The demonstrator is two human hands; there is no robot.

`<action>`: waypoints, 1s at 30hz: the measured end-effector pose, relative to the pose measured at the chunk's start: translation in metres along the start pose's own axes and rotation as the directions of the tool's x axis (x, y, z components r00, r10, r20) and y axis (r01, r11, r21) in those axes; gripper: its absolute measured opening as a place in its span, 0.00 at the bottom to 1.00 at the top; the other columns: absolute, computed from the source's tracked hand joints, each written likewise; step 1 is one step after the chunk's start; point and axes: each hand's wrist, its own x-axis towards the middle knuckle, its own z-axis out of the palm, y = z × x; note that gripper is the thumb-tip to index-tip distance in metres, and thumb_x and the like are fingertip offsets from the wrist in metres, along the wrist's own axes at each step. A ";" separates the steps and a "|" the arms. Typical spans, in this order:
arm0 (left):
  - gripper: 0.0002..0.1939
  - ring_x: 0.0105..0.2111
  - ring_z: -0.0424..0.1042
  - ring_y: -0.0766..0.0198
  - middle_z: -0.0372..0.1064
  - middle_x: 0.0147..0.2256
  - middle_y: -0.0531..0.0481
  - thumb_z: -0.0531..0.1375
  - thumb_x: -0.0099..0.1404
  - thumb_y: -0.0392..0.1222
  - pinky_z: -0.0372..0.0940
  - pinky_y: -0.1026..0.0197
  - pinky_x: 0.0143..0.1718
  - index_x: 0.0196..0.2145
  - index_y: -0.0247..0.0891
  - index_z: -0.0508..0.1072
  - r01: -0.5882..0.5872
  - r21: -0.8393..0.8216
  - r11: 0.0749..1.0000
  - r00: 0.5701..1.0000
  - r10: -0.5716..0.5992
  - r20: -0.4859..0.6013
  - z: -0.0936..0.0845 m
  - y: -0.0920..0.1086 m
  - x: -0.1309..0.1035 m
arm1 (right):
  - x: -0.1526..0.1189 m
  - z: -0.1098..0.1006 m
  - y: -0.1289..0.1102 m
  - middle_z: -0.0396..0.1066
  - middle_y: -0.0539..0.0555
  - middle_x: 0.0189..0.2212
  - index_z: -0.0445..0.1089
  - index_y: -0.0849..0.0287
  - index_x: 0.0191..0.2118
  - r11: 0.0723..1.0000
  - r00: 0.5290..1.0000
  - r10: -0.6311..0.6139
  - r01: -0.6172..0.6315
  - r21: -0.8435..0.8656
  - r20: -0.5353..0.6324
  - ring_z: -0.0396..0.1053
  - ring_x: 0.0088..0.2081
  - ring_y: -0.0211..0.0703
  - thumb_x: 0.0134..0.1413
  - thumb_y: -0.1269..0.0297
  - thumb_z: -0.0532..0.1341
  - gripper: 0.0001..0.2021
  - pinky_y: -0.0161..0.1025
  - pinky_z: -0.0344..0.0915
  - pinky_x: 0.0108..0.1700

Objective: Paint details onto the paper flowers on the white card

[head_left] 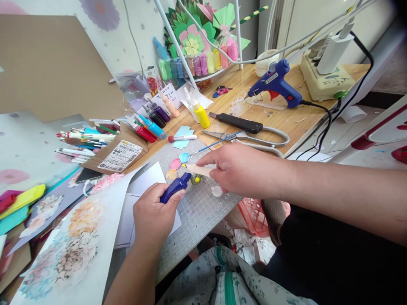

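My left hand is wrapped round a dark blue paint bottle, tilted with its uncapped neck pointing up and to the right. Between the thumb and fingers of my right hand is a flat wooden craft stick, its tip close to the bottle's mouth. Whether the two touch, I cannot tell. Around them on the grey cutting mat lie small blobs of colour: blue, pink and orange. A clear dish with a yellow dab sits under the stick, and a white round piece lies nearer me.
Scissors, a black-handled knife, a thin blue brush and a yellow bottle lie or stand beyond my hands. A blue glue gun trails its cord rightward. Painted paper and a pen-filled cardboard box are left.
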 end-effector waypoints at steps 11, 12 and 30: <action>0.11 0.25 0.63 0.65 0.65 0.23 0.57 0.62 0.57 0.50 0.54 0.62 0.29 0.26 0.40 0.72 -0.003 -0.015 1.000 1.000 0.003 -0.012 -0.001 -0.001 -0.001 | 0.002 0.003 0.000 0.75 0.50 0.47 0.73 0.49 0.51 1.000 1.000 -0.021 0.021 0.013 -0.019 0.71 0.50 0.47 0.50 0.73 0.56 0.22 0.40 0.66 0.50; 0.11 0.25 0.63 0.65 0.65 0.23 0.56 0.62 0.57 0.50 0.54 0.62 0.29 0.26 0.40 0.72 -0.005 -0.016 1.000 1.000 0.005 -0.012 -0.001 -0.001 -0.001 | 0.003 0.004 0.000 0.75 0.50 0.48 0.73 0.50 0.51 1.000 0.999 -0.024 0.024 0.013 -0.024 0.71 0.51 0.48 0.50 0.73 0.56 0.23 0.41 0.66 0.51; 0.11 0.24 0.62 0.65 0.64 0.22 0.57 0.62 0.57 0.50 0.54 0.62 0.28 0.25 0.40 0.71 -0.019 -0.006 1.000 1.000 0.019 -0.024 -0.002 0.001 -0.001 | 0.005 0.007 -0.002 0.75 0.51 0.47 0.74 0.50 0.49 0.999 0.998 -0.045 0.045 -0.012 -0.042 0.71 0.50 0.48 0.49 0.74 0.57 0.22 0.41 0.67 0.51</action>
